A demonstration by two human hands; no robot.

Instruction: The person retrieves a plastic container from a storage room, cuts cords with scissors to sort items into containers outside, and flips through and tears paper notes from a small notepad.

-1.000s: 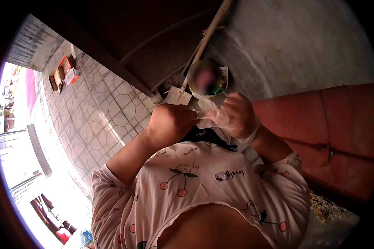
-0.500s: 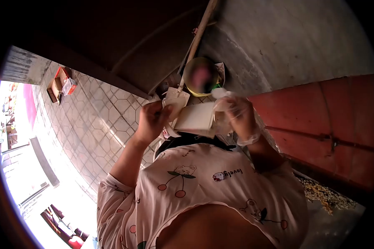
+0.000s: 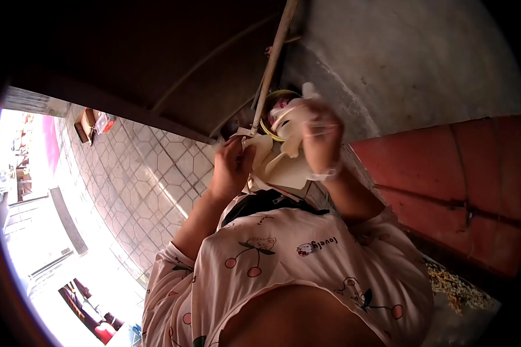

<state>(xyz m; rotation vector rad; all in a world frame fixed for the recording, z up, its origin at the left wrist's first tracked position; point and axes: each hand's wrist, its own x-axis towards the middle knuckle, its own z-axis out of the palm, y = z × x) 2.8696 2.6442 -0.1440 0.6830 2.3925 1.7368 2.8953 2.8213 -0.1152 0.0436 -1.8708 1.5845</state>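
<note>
My left hand (image 3: 234, 165) is closed on the left side of an open booklet (image 3: 286, 172) with cream-coloured pages, held in front of my waist. Its fingers curl over the paper's edge. My right hand (image 3: 323, 141), partly blurred, is raised above the booklet's right side and wears a thin clear plastic glove that ends at the wrist. Between its fingers is a limp pale sheet (image 3: 292, 141) that hangs toward the pages; whether it is still joined to the booklet I cannot tell. Just beyond sits a yellow-rimmed bucket (image 3: 264, 128) with pinkish contents, partly hidden by the sheet.
A wooden pole (image 3: 279, 49) leans up from beside the bucket. To the right is a red panel (image 3: 428, 168) with a metal bolt, under a grey wall (image 3: 422, 63). An open cardboard box (image 3: 85, 126) lies on the paved floor (image 3: 139, 156) at left.
My right hand has moved up and inward, lifting the pale sheet away from the pages. My left hand has shifted slightly right and down with the booklet, whose pages now look bent.
</note>
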